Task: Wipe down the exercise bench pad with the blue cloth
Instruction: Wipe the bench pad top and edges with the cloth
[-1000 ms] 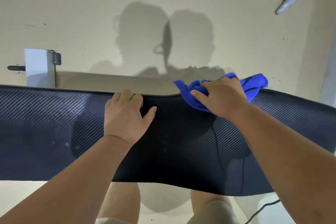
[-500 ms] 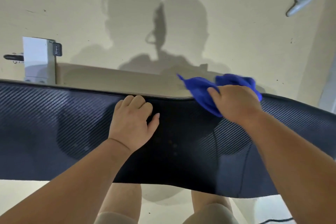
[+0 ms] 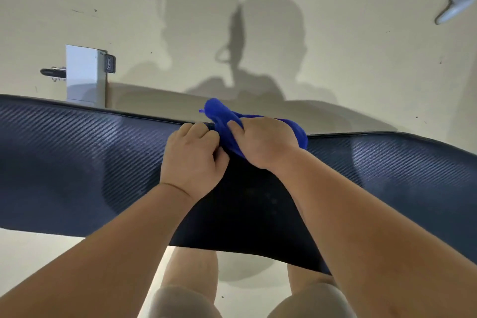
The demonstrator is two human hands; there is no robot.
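Note:
The black bench pad [image 3: 77, 162], with a woven carbon-style texture, runs across the whole view from left to right. My right hand [image 3: 260, 144] presses the bunched blue cloth [image 3: 222, 116] onto the pad's far edge near the middle, fingers curled over it. My left hand [image 3: 193, 157] rests on the pad right beside it, its fingers hooked over the far edge and its thumb touching the cloth.
A white metal post [image 3: 82, 75] of the bench frame with a black knob [image 3: 51, 72] stands behind the pad at left. Two white controllers [image 3: 454, 6] lie on the floor at the far right. My knees [image 3: 185, 299] are below the pad.
My right hand has slid the cloth leftward along the far edge until it meets my left hand. The left hand has stayed on the edge.

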